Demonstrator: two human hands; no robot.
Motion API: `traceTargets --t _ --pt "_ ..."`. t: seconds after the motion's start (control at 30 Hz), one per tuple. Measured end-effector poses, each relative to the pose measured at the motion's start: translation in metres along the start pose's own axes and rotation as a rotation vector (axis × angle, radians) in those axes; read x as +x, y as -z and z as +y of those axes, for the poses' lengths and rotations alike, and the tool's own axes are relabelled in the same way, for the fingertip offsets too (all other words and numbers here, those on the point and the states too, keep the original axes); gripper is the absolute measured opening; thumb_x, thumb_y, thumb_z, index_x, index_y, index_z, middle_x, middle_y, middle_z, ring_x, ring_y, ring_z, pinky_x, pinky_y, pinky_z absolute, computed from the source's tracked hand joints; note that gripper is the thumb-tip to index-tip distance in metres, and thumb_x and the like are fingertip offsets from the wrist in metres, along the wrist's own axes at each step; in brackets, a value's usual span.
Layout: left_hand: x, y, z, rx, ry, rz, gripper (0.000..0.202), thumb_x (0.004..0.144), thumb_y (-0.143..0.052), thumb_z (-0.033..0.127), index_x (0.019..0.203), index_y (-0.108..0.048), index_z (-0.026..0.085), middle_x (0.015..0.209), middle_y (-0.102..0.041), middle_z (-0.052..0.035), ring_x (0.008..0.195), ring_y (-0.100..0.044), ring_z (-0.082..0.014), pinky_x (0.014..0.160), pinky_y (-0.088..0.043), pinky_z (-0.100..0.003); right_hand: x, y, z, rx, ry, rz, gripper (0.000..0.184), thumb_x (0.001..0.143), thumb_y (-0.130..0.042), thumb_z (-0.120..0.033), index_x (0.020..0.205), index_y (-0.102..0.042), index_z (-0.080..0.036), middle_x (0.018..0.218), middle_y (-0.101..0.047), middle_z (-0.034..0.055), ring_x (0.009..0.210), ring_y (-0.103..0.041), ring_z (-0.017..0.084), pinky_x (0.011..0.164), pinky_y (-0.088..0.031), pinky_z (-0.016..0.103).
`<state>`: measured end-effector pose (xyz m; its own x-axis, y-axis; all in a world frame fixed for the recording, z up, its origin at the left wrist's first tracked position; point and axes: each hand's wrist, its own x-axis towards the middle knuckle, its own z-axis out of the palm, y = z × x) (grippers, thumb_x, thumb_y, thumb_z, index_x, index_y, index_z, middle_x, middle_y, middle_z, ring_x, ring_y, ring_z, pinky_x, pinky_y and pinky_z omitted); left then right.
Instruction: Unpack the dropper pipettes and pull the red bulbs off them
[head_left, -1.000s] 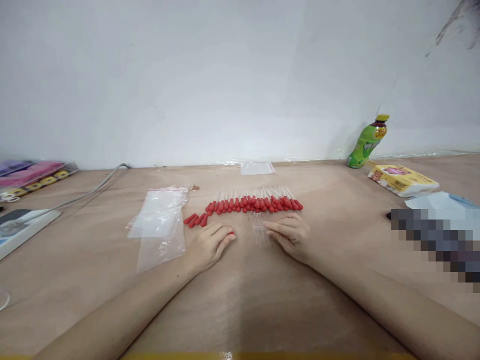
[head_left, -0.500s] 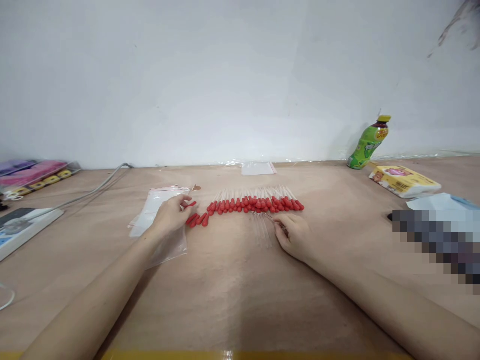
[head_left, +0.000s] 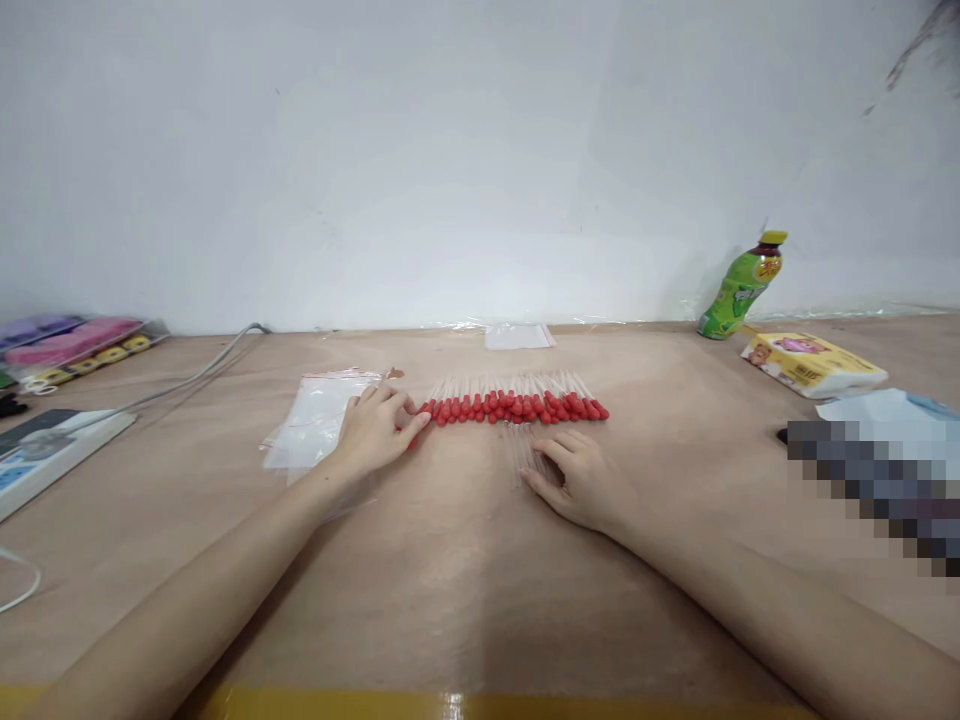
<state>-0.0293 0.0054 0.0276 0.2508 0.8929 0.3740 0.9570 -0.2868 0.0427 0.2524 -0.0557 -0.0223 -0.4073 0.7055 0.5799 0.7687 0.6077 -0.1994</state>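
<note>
Presumably for reach, clear tubes (head_left: 516, 448) are laid at the spread right hand (head_left: 581, 478); the left hand's (head_left: 373, 425) grip cannot be told.

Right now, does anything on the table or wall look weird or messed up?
Yes: brown streaks mark the pale wall at upper right. The green drink bottle appears to lean right, though the camera's wide view may cause that. The red-bulbed droppers lie in a fairly neat row.
</note>
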Motion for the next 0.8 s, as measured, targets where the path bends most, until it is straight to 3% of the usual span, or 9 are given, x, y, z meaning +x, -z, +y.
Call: traceTargets --t 0.27,0.5,0.6,0.7,0.8 --pt "0.02 -0.007 0.008 0.044 0.013 -0.08 0.035 0.079 -0.043 0.049 0.071 -0.06 0.019 0.095 -0.058 -0.0097 0.105 -0.046 -0.0295 0.085 -0.035 -0.046 -0.001 -0.005 0.005 0.082 -0.079 0.08 0.028 0.081 -0.05 -0.038 0.096 -0.056 -0.015 0.078 -0.062 0.0066 0.074 -0.057 0.019 0.067 -0.045 0.031" --pt "0.016 -0.008 0.003 -0.079 0.066 0.062 0.023 0.079 -0.044 0.032 0.067 -0.057 0.017 0.083 -0.059 -0.0081 0.093 -0.053 -0.0253 0.082 -0.04 -0.039 0.0 -0.009 0.014 0.16 -0.165 0.223 0.019 0.081 -0.051 -0.032 0.091 -0.057 -0.017 0.074 -0.063 0.0049 0.07 -0.059 0.017 0.063 -0.048 0.03" --pt "0.003 -0.001 0.008 -0.144 -0.061 0.163 0.018 0.084 -0.039 0.028 0.078 -0.051 0.017 0.081 -0.058 -0.0061 0.084 -0.054 -0.0201 0.075 -0.043 -0.033 0.001 -0.008 0.017 0.187 -0.17 0.324 0.025 0.08 -0.052 -0.031 0.1 -0.056 -0.018 0.095 -0.059 0.01 0.084 -0.058 0.02 0.073 -0.049 0.035" --pt "-0.014 0.001 0.02 -0.205 -0.24 0.19 0.016 0.087 -0.037 0.027 0.083 -0.049 0.016 0.078 -0.057 -0.0041 0.073 -0.054 -0.0162 0.067 -0.044 -0.029 0.003 -0.005 0.019 0.198 -0.192 0.425 0.046 0.077 -0.056 -0.034 0.118 -0.046 -0.017 0.117 -0.046 0.0149 0.101 -0.052 0.024 0.084 -0.047 0.04" --pt "-0.029 -0.004 0.034 -0.213 -0.442 0.203 0.013 0.088 -0.038 0.022 0.085 -0.049 0.016 0.084 -0.059 -0.0045 0.078 -0.056 -0.0144 0.071 -0.046 -0.026 0.003 0.002 0.019 0.168 -0.089 0.403 0.061 0.075 -0.06 -0.037 0.128 -0.037 -0.018 0.125 -0.041 0.0153 0.113 -0.045 0.027 0.093 -0.041 0.044"
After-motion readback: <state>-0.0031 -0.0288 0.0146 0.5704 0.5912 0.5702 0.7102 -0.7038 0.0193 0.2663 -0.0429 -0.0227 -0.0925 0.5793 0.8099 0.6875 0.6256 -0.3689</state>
